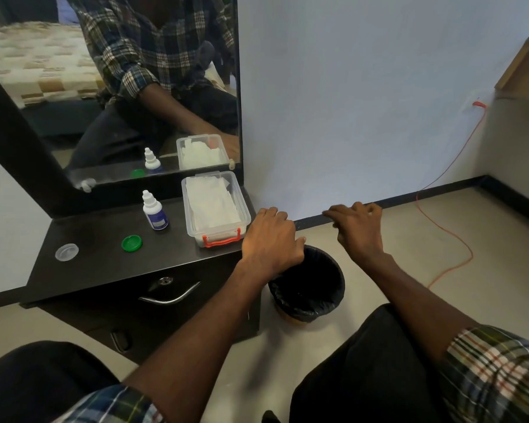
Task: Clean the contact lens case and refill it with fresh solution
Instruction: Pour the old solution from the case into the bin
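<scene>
On the black dresser top (104, 270) lie a green lens-case cap (131, 242) and a clear cap (67, 252). A small white and blue solution bottle (154, 212) stands upright behind them, capped. My left hand (271, 239) hangs over the black-lined waste bin (309, 282) beside the dresser, back up and fingers curled downward; whatever lies under them is hidden. My right hand (359, 227) hovers above the floor to the right of the bin, fingers loosely spread and slightly blurred, holding nothing. The case body is not in view.
A clear plastic box (216, 209) of white tissues with an orange latch sits at the dresser's right end, just left of my left hand. A mirror (135, 87) rises behind the dresser. An orange cable (446, 227) runs across the floor at right.
</scene>
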